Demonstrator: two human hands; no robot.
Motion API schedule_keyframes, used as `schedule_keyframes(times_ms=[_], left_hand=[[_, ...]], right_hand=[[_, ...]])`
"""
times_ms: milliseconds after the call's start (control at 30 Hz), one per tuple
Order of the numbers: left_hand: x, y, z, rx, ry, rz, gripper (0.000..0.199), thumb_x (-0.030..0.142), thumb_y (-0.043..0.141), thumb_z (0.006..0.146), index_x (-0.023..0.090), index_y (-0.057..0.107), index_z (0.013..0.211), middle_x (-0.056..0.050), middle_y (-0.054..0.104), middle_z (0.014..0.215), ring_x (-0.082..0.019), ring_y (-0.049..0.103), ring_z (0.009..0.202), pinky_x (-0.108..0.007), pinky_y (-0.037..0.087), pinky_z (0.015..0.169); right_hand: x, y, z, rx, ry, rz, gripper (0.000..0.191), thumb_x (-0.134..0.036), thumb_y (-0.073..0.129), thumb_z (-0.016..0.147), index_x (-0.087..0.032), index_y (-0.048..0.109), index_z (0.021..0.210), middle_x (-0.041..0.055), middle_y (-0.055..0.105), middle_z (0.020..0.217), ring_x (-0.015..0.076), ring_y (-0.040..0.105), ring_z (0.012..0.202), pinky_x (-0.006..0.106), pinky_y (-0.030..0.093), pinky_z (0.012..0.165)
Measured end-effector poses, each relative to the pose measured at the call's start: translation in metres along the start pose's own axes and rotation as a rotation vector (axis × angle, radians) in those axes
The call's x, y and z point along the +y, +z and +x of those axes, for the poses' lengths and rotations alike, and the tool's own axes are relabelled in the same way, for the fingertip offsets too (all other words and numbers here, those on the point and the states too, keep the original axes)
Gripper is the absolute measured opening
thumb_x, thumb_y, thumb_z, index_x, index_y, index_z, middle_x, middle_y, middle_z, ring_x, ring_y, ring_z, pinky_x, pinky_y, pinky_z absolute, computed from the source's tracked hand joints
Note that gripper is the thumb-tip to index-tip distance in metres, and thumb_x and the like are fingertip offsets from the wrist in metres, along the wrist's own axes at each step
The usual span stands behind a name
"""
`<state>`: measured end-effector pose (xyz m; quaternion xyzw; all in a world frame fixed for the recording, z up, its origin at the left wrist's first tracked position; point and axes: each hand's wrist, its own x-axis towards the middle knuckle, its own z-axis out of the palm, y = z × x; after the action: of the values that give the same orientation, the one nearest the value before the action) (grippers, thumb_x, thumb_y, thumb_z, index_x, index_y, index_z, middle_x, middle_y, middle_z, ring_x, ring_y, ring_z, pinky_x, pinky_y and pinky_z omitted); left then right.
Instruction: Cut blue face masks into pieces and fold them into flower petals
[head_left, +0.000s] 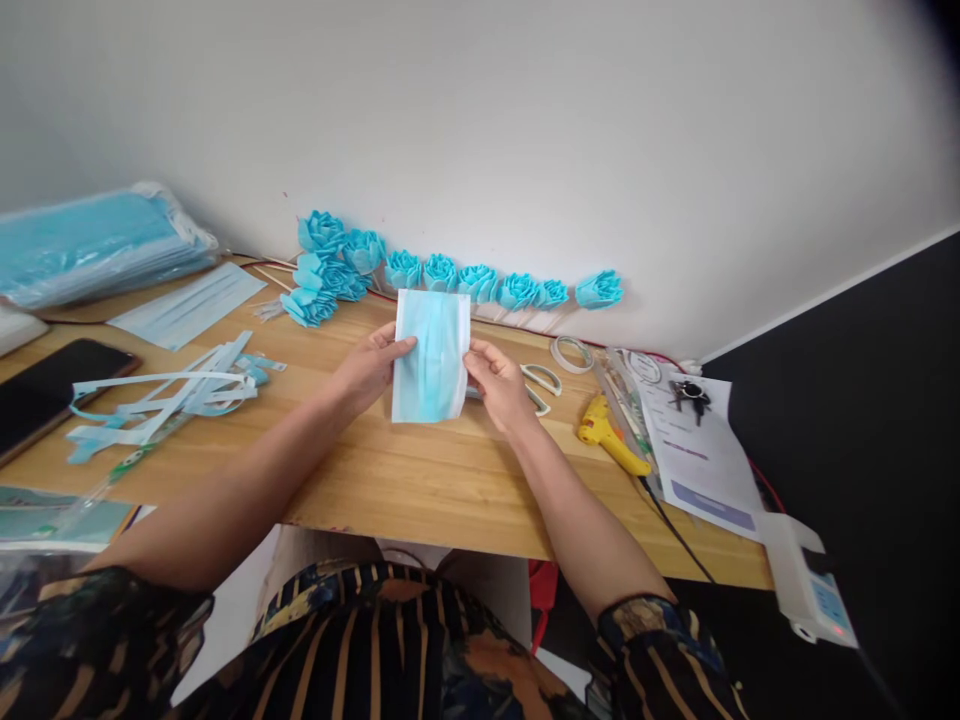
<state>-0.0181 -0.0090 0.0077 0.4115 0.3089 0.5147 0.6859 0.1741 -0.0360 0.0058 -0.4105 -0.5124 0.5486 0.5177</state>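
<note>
A light blue and white face mask sheet point(429, 360) is held upright over the middle of the wooden table. My left hand point(373, 368) pinches its left edge, thumb on the near face. On the opposite edge, my right hand point(495, 383) is closed with thumb and fingers. No ear loops show on the sheet. White-handled scissors point(541, 385) lie just beyond my right hand, their blades mostly hidden behind it. Behind the sheet, several blue flowers point(441, 272) with folded petals lean in a row against the wall.
More blue flowers point(322, 270) are bunched at the back left. A bagged mask stack point(97, 240), a flat mask point(187, 305), cut strips point(180, 390) and a phone point(60, 385) lie left. Rightward are a tape roll point(571, 354), yellow glue gun point(611, 437), papers point(705, 460), keys point(688, 395) and power strip point(806, 580).
</note>
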Motion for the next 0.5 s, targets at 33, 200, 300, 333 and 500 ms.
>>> schedule_keyframes(times_ms=[33, 200, 300, 333, 500], left_hand=[[0.001, 0.0, 0.0, 0.021, 0.001, 0.005, 0.039, 0.033, 0.078, 0.07, 0.016, 0.067, 0.103, -0.004, 0.072, 0.084, -0.02, 0.068, 0.078, -0.032, 0.054, 0.074], [0.001, -0.004, -0.002, -0.004, -0.126, -0.058, 0.018, 0.035, 0.065, 0.083, 0.018, 0.061, 0.086, 0.007, 0.042, 0.045, -0.008, 0.037, 0.036, -0.022, 0.031, 0.04], [-0.008, -0.007, -0.001, -0.214, -0.274, -0.137, 0.015, 0.034, 0.055, 0.087, 0.02, 0.059, 0.082, 0.007, 0.035, 0.042, -0.007, 0.025, 0.03, -0.023, 0.021, 0.037], [-0.012, -0.008, 0.001, -0.27, -0.316, -0.153, 0.02, 0.038, 0.053, 0.087, 0.02, 0.058, 0.08, 0.006, 0.034, 0.042, -0.007, 0.022, 0.028, -0.024, 0.021, 0.037], [-0.035, -0.012, 0.016, -0.475, -0.653, -0.067, 0.051, 0.074, 0.051, 0.07, 0.023, 0.056, 0.072, 0.003, 0.034, 0.034, -0.011, 0.025, 0.023, -0.031, 0.025, 0.038]], right_hand=[[-0.002, 0.002, -0.004, -0.095, 0.01, -0.005, 0.048, -0.05, 0.076, 0.071, -0.026, 0.067, 0.112, 0.0004, 0.074, 0.088, 0.0185, 0.068, 0.08, 0.032, 0.056, 0.073], [-0.008, 0.011, -0.013, -0.226, -0.069, -0.079, 0.044, -0.052, 0.064, 0.084, -0.024, 0.066, 0.118, 0.0057, 0.074, 0.096, 0.0199, 0.068, 0.09, 0.035, 0.055, 0.078], [-0.004, 0.011, -0.007, -0.014, -0.142, -0.073, 0.048, -0.047, 0.067, 0.082, -0.028, 0.06, 0.125, 0.0048, 0.071, 0.113, 0.0194, 0.064, 0.108, 0.033, 0.053, 0.087], [-0.002, 0.01, -0.005, 0.001, -0.143, -0.057, 0.053, -0.046, 0.07, 0.08, -0.029, 0.057, 0.129, 0.0045, 0.068, 0.12, 0.0194, 0.061, 0.114, 0.033, 0.051, 0.091], [-0.001, 0.014, -0.003, -0.154, -0.084, -0.002, 0.068, -0.049, 0.074, 0.073, -0.03, 0.05, 0.134, 0.0045, 0.063, 0.126, 0.0206, 0.061, 0.114, 0.033, 0.051, 0.092]])
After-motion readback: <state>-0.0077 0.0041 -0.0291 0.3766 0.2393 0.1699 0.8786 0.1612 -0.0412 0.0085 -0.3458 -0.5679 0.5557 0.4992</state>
